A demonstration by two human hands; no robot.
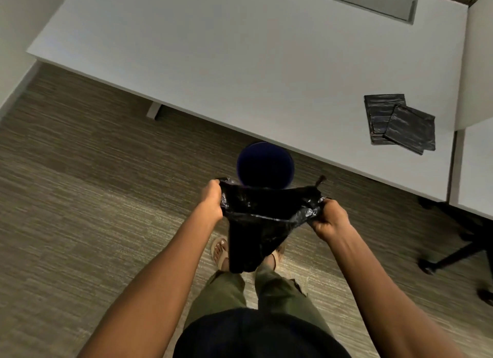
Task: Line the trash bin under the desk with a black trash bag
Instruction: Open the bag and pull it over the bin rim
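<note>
A black trash bag (264,224) hangs in the air in front of me, its mouth pulled wide between both hands and its body drooping toward my feet. My left hand (212,200) grips the left side of the bag's rim. My right hand (330,219) grips the right side of the rim. A round dark trash bin (265,165) stands on the carpet just beyond the bag, at the front edge of the white desk (240,64). The bag's upper rim covers the bin's near edge.
A stack of folded black trash bags (400,122) lies on the desk's right end. The black base of an office chair (458,248) stands on the carpet at the right. A desk leg foot (154,111) sits at the left. My sandaled feet are below the bag.
</note>
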